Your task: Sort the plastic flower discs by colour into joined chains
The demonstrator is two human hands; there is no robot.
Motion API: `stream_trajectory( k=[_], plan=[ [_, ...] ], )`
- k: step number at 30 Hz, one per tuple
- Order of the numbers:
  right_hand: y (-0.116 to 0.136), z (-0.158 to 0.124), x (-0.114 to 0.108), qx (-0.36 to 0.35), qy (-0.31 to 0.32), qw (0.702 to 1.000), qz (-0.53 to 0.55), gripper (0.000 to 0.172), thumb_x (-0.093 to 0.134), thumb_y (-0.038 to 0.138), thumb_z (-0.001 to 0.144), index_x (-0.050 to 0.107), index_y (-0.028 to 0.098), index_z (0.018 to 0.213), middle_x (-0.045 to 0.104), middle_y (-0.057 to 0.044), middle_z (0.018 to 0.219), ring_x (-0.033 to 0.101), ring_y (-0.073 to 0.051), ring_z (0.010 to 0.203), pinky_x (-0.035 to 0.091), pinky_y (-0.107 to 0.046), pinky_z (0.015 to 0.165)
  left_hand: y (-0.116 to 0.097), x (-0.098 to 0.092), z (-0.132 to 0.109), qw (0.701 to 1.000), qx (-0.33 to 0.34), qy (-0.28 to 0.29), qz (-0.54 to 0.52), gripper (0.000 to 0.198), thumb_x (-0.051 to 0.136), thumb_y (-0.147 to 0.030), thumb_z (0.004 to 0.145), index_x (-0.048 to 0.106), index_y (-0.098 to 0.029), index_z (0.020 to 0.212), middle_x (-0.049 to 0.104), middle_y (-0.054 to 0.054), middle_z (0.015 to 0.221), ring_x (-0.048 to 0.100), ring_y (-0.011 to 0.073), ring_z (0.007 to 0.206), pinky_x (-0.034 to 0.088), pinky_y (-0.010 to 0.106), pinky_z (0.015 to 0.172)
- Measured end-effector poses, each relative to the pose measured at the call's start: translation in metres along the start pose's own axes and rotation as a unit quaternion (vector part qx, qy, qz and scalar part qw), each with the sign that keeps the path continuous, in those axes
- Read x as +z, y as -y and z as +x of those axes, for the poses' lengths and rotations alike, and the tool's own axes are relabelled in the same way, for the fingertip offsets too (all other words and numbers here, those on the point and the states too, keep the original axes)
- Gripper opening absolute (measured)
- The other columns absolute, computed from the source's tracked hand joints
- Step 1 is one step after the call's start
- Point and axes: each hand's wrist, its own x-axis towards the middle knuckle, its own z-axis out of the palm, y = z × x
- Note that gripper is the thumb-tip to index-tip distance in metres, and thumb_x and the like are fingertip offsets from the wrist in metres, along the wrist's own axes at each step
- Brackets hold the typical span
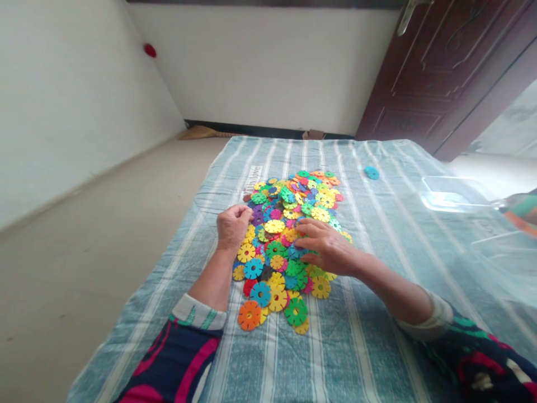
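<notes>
A heap of colourful notched plastic interlocking discs (278,262) lies on the striped cloth, in yellow, green, blue, orange, red and pink. At the heap's left edge, my left hand (234,226) is closed, thumb and forefinger pinched at a purple interlocking disc (257,215). Its lower fingers are curled, and part of the grip is hidden. My right hand (329,246) reaches over the right side of the heap, fingers spread and touching or just above the discs. What lies under its palm is hidden.
The striped blue-grey cloth (377,347) covers the table or bed surface. A blue disc or small stack (371,172) lies apart at the far right. A clear plastic container (459,193) stands at the right, partly blurred. Behind are a white wall and a dark red door (423,84).
</notes>
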Motion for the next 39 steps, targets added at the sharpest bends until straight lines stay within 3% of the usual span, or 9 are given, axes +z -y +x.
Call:
stream_trajectory(
  k=[4, 8, 12, 15, 19, 22, 27, 33, 39],
  plan=[
    [-0.005, -0.002, -0.001, 0.001, 0.012, 1.0, -0.012, 0.023, 0.072, 0.027, 0.077, 0.069, 0.022, 0.1, 0.06, -0.008, 0.123, 0.042, -0.031, 0.131, 0.04, -0.047, 0.105, -0.002, -0.001, -0.001, 1.0, 0.006, 0.003, 0.006, 0.023, 0.06, -0.038, 0.067, 0.069, -0.017, 0.072, 0.069, 0.001, 0.062, 0.067, 0.0165, 0.063, 0.052, 0.023, 0.062],
    [-0.006, -0.001, 0.003, -0.01, -0.009, 1.0, -0.011, 0.01, 0.062, 0.026, 0.086, 0.07, 0.024, 0.093, 0.063, -0.006, 0.11, 0.044, -0.027, 0.129, 0.04, -0.043, 0.104, -0.001, 0.0, 0.0, 1.0, 0.016, 0.006, 0.01, 0.022, 0.059, -0.037, 0.067, 0.069, -0.018, 0.071, 0.069, 0.001, 0.063, 0.068, 0.0167, 0.064, 0.052, 0.023, 0.062],
    [-0.01, 0.001, 0.002, -0.024, -0.049, 0.998, 0.009, 0.022, 0.05, 0.024, 0.095, 0.069, 0.023, 0.083, 0.065, -0.005, 0.1, 0.052, -0.022, 0.118, 0.043, -0.039, 0.101, 0.001, 0.0, 0.0, 1.0, 0.021, 0.006, 0.015, 0.022, 0.06, -0.037, 0.068, 0.069, -0.018, 0.072, 0.069, 0.0, 0.062, 0.068, 0.0171, 0.064, 0.052, 0.023, 0.062],
    [-0.009, 0.0, -0.002, -0.022, -0.05, 0.998, 0.006, 0.013, 0.057, 0.028, 0.091, 0.069, 0.024, 0.094, 0.065, -0.005, 0.107, 0.049, -0.024, 0.122, 0.042, -0.041, 0.103, 0.001, 0.0, 0.0, 1.0, 0.017, 0.006, 0.017, 0.022, 0.059, -0.037, 0.068, 0.069, -0.018, 0.073, 0.069, 0.001, 0.063, 0.068, 0.0173, 0.065, 0.052, 0.024, 0.063],
    [-0.003, 0.0, 0.001, -0.029, -0.017, 0.999, -0.024, 0.016, 0.066, 0.026, 0.084, 0.068, 0.021, 0.099, 0.06, -0.011, 0.119, 0.041, -0.031, 0.131, 0.041, -0.048, 0.104, 0.0, 0.0, 0.0, 1.0, 0.021, 0.005, 0.021, 0.022, 0.059, -0.036, 0.067, 0.069, -0.017, 0.072, 0.069, 0.001, 0.063, 0.067, 0.0172, 0.064, 0.052, 0.024, 0.063],
    [-0.003, 0.002, 0.006, -0.035, -0.039, 0.998, -0.019, 0.007, 0.061, 0.022, 0.088, 0.068, 0.019, 0.088, 0.064, -0.012, 0.109, 0.048, -0.028, 0.123, 0.045, -0.046, 0.1, 0.0, 0.0, 0.0, 0.999, 0.03, 0.002, 0.029, 0.022, 0.059, -0.036, 0.067, 0.069, -0.017, 0.071, 0.069, 0.0, 0.062, 0.066, 0.0169, 0.061, 0.051, 0.024, 0.061],
    [-0.005, 0.005, 0.002, -0.036, -0.139, 0.989, 0.042, 0.021, 0.052, 0.023, 0.094, 0.066, 0.019, 0.078, 0.067, -0.009, 0.091, 0.059, -0.021, 0.104, 0.049, -0.038, 0.092, 0.001, 0.0, 0.0, 0.998, 0.041, 0.0, 0.037, 0.022, 0.059, -0.037, 0.067, 0.069, -0.017, 0.07, 0.068, 0.001, 0.06, 0.064, 0.0165, 0.059, 0.049, 0.025, 0.059],
    [-0.003, 0.004, -0.004, 0.066, -0.202, 0.971, 0.108, 0.018, 0.058, 0.026, 0.09, 0.066, 0.019, 0.076, 0.066, -0.004, 0.073, 0.061, -0.016, 0.071, 0.049, -0.03, 0.069, 0.001, 0.001, 0.0, 0.999, 0.038, 0.005, 0.037, 0.022, 0.058, -0.036, 0.067, 0.069, -0.017, 0.07, 0.068, 0.001, 0.06, 0.065, 0.0171, 0.06, 0.05, 0.025, 0.06],
    [-0.007, 0.002, 0.001, 0.099, -0.223, 0.964, 0.109, 0.013, 0.059, 0.024, 0.089, 0.068, 0.02, 0.08, 0.068, -0.004, 0.074, 0.062, -0.016, 0.07, 0.049, -0.028, 0.066, 0.0, 0.001, 0.0, 0.999, 0.026, 0.007, 0.028, 0.022, 0.059, -0.037, 0.067, 0.067, -0.017, 0.07, 0.069, 0.001, 0.061, 0.066, 0.0178, 0.062, 0.051, 0.025, 0.061]
  ],
)
